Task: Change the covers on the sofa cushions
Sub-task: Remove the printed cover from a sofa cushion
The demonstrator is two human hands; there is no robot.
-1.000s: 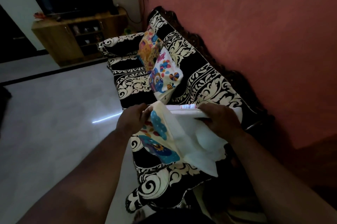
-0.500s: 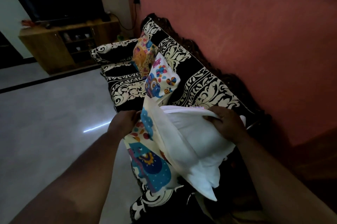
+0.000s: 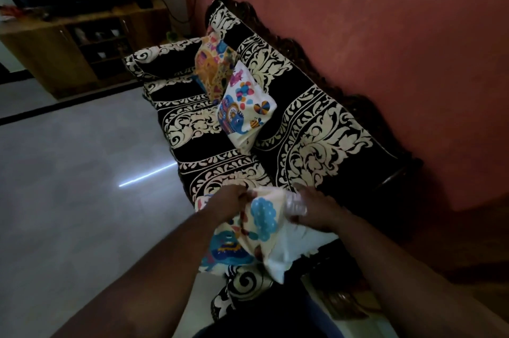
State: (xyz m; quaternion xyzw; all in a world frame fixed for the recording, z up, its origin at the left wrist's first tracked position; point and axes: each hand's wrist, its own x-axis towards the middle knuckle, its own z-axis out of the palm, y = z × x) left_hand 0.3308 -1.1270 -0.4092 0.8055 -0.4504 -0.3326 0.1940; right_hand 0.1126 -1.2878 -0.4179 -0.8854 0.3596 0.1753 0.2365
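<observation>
Over sofa, hands gripping cover.

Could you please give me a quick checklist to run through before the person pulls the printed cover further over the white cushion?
1. Left hand grips the cover at its top edge: ok.
2. Right hand holds the cushion: ok, though its fingers are blurred.
3. Cushion fully inside the cover: not ok, white fabric shows at the lower right.
4. Cover opening or zip state: cannot tell, the hands hide it.
5. Room on the sofa to set it down: ok, bare seat lies just beyond the hands.
6. The two covered cushions stay apart from the work: ok, they lean against the backrest farther along.
</observation>
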